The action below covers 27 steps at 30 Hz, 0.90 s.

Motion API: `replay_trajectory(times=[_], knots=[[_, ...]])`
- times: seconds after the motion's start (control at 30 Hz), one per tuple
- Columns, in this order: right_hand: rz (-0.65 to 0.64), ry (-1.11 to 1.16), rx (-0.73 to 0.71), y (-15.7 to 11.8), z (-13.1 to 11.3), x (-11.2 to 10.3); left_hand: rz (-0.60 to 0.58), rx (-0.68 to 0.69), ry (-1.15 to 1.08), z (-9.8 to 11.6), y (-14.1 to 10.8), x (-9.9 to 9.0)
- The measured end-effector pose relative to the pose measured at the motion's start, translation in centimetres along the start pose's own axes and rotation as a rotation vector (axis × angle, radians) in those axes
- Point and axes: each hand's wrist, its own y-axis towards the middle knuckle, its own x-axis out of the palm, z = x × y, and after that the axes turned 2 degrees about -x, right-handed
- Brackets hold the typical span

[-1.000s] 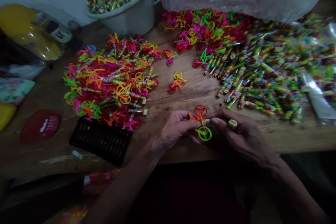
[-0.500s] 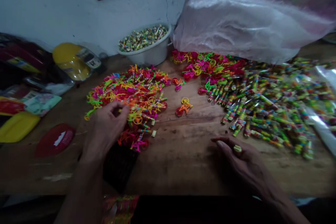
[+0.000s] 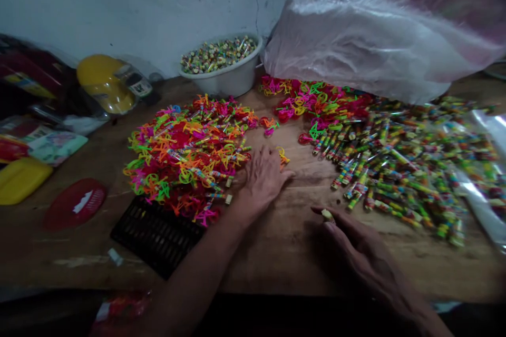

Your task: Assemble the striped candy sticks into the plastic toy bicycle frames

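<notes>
My left hand (image 3: pixel 264 176) lies palm down on the wooden table, fingers spread, partly covering a small orange and yellow plastic bicycle (image 3: pixel 283 157). Left of it is a heap of bright plastic bicycles mixed with small tubes (image 3: pixel 185 147). My right hand (image 3: pixel 348 231) rests on its side nearer the front edge, its thumb and fingers closed on a small tube with a pale end (image 3: pixel 328 215). Beyond my right hand spreads a pile of colourful candy-like tubes (image 3: pixel 399 163).
A white basin (image 3: pixel 227 79) full of tubes stands against the wall. A big clear plastic bag (image 3: pixel 356 37) covers the back right. On the left are a black slotted tray (image 3: pixel 152 234), a red lid-like piece (image 3: pixel 75 204), a yellow container (image 3: pixel 105 81) and packets.
My left hand has moved right from the heap to the single bicycle, and its fingers have spread. The black tray is more exposed. The tube has shifted towards my right fingertips.
</notes>
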Motion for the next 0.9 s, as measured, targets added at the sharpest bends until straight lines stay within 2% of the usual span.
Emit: replay_trajectory(times=[0.17, 0.27, 0.37, 0.43, 0.5, 0.57, 0.63, 0.73, 0.9], knots=[[0.007, 0.012, -0.002, 0.2, -0.1, -0.1, -0.016, 0.052, 0.040, -0.2, -0.3, 1.2], [0.015, 0.026, -0.012, 0.2, -0.1, -0.1, 0.047, 0.055, 0.037, -1.0, 0.1, 1.8], [0.056, 0.057, -0.058, 0.7, -0.6, 0.4, 0.166, -0.001, -0.117, -1.9, 0.4, 2.1], [0.082, 0.101, -0.086, 1.3, -1.2, 0.8, 0.178, -0.085, -0.375, -2.3, -0.1, 2.0], [0.124, 0.192, -0.066, 2.1, -1.8, 1.2, 0.048, -0.200, -0.813, -2.4, -1.3, 1.6], [0.172, 0.293, -0.024, 2.8, -2.2, 1.4, -0.184, -0.314, -1.311, -2.2, -2.9, 0.9], [0.179, 0.351, -0.019, 3.0, -2.4, 1.3, -0.404, -0.395, -1.662, -1.9, -4.4, 0.2], [0.134, 0.372, -0.054, 2.8, -2.2, 0.8, -0.597, -0.426, -1.844, -1.1, -6.1, -0.2], [0.017, 0.390, -0.018, 1.9, -1.8, 0.0, -0.777, -0.377, -1.936, 0.1, -6.7, 0.1]])
